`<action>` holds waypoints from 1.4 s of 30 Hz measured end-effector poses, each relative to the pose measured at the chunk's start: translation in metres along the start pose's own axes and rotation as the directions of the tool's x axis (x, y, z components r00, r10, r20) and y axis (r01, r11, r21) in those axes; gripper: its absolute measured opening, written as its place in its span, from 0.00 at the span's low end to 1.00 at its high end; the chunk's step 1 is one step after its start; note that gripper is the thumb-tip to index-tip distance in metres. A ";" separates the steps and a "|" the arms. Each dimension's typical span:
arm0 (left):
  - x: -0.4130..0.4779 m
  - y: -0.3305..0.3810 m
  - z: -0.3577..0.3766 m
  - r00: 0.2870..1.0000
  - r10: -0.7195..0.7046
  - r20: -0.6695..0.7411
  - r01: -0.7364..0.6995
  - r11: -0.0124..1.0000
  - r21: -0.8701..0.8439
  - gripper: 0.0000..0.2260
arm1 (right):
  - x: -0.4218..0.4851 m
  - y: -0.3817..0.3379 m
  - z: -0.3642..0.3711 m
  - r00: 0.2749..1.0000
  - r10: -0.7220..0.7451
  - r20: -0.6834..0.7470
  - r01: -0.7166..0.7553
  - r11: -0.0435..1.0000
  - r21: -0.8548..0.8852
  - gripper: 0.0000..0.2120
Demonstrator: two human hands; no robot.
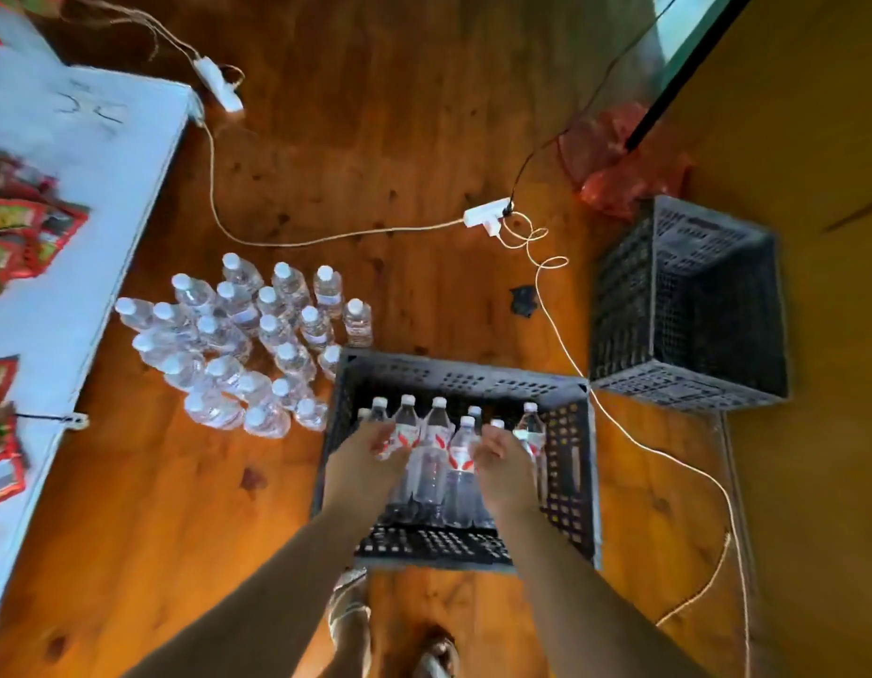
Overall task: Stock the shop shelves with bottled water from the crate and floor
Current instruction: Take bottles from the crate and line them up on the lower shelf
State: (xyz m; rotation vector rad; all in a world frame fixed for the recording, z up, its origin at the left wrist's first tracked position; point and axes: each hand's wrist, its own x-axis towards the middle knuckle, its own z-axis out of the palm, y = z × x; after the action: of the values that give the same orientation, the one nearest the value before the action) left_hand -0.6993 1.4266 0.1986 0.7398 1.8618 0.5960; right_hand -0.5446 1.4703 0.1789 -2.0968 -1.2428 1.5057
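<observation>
A dark plastic crate point(453, 379) stands on the wooden floor below me, with several clear water bottles point(436, 433) with white caps and red-and-white labels upright inside. Both my hands reach into it. My left hand point(370, 450) curls round the bottles at the left of the group. My right hand point(502, 457) curls round bottles at the right. Left of the crate, several more capped bottles point(248, 345) stand clustered on the floor.
A white shelf top point(82, 188) with red snack packets point(18, 227) runs along the left. A second dark crate point(688, 305) lies tipped at the right. White power strips point(485, 215) and cables trail across the floor. My sandalled feet point(351, 614) are beneath the crate.
</observation>
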 end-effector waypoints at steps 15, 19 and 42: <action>0.204 -0.196 0.201 0.940 -0.337 0.056 0.340 0.939 -0.047 0.15 | 0.202 0.232 0.116 0.955 0.261 0.143 -0.230 0.952 -0.200 0.24; 0.219 -0.213 0.229 0.934 -0.353 0.058 0.354 0.935 0.002 0.13 | 0.218 0.250 0.138 0.958 0.271 0.098 -0.250 0.951 -0.183 0.23; 0.241 -0.231 0.200 0.906 -0.389 -0.169 0.413 0.900 0.139 0.18 | 0.208 0.233 0.184 0.952 0.230 0.202 -0.241 0.970 0.027 0.24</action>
State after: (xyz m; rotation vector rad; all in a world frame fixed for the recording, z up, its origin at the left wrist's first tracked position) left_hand -0.6410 1.4551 -0.1847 0.4062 2.1366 0.2247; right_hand -0.5754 1.4456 -0.1814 -2.1678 -1.0295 1.8678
